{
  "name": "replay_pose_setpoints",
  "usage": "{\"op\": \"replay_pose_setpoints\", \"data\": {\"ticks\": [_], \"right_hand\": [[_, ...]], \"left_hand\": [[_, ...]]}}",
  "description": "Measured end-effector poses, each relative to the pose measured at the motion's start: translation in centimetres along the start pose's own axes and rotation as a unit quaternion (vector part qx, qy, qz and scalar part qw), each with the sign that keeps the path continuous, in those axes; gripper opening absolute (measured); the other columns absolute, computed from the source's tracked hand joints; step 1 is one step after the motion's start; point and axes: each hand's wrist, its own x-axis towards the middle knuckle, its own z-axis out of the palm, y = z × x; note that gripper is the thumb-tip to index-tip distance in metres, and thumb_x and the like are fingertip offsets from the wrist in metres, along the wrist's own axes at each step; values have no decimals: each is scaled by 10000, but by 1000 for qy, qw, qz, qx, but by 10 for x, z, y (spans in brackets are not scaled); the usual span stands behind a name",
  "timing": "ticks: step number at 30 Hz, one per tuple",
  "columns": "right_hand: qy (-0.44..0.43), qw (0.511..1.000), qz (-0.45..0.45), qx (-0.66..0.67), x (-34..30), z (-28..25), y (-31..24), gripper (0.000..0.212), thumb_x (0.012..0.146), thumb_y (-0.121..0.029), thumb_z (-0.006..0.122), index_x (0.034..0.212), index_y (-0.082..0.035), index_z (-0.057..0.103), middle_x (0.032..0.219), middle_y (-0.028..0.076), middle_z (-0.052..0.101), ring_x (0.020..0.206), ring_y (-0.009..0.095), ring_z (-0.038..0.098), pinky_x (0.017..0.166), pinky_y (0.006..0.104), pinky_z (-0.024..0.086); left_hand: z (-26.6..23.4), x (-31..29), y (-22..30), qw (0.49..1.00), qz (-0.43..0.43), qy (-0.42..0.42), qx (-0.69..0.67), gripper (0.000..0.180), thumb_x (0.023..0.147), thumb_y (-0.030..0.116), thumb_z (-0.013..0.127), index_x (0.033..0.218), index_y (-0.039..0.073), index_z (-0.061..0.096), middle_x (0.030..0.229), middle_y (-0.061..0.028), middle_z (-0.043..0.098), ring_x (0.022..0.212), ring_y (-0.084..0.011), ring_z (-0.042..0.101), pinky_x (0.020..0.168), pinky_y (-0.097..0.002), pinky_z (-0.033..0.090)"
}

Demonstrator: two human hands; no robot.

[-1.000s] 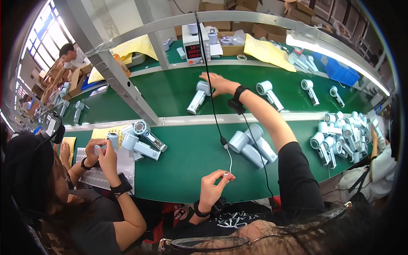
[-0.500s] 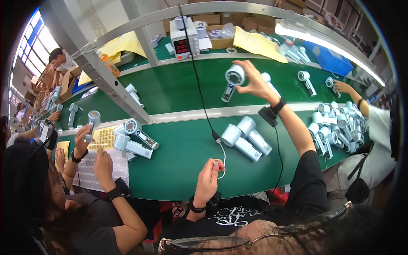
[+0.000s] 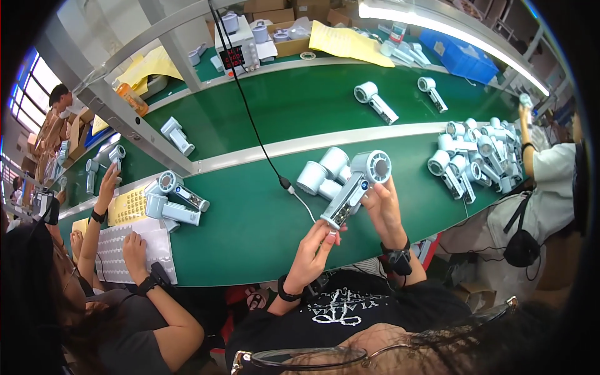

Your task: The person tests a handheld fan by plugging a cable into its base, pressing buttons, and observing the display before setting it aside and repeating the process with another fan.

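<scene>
My right hand is closed round a pale blue handheld fan, near its round head. The handle slants down to the left, and a clear section shows parts inside. My left hand pinches the plug end of a white cable right at the base of the handle. Whether the plug sits inside the fan, I cannot tell. That white cable joins a black cable hanging from above. Just behind the held fan, two more fans lie on the green bench, partly hidden by it.
A large heap of fans lies at the right, beside a co-worker's arm. Two fans rest on the green strip beyond the metal rail. At left, a co-worker's hands are near several fans and a sticker sheet. A power supply stands behind.
My right hand has brought the fan from the far strip down to my left hand, which holds the cable end against its handle base. The view has shifted. The left co-worker's hand has reached farther.
</scene>
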Motion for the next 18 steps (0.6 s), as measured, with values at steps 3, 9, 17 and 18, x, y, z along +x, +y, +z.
{"op": "replay_pose_setpoints", "data": {"ticks": [3,9,17,18], "right_hand": [[22,999,8,33,-9,9,5,695,856,-175,628,1405,-116,206,1316,174,433,1144,311,542,881,527,530],[-62,997,29,28,-26,37,4,806,854,-140,622,1449,-251,89,1384,197,343,1157,322,518,898,618,498],[-65,984,70,149,-23,39,12,838,789,-58,625,1440,-275,143,1406,178,320,996,212,506,768,446,555],[-65,984,72,149,-23,40,12,838,789,-58,625,1440,-275,143,1406,178,320,996,212,506,768,446,555]], "left_hand": [[2,-2,10,1000,-26,-2,6,195,988,103,448,961,-41,576,986,-114,592,792,-176,576,721,-279,458],[9,-5,15,998,-48,-31,28,193,977,85,460,1041,-46,586,949,-113,584,771,-190,582,694,-293,457],[13,-8,18,994,-10,-12,108,138,958,60,478,990,-40,567,885,-129,557,712,-234,562,631,-318,442],[13,-8,19,995,-18,-6,96,138,961,66,476,981,-39,565,873,-129,557,701,-238,562,622,-323,440]]}}
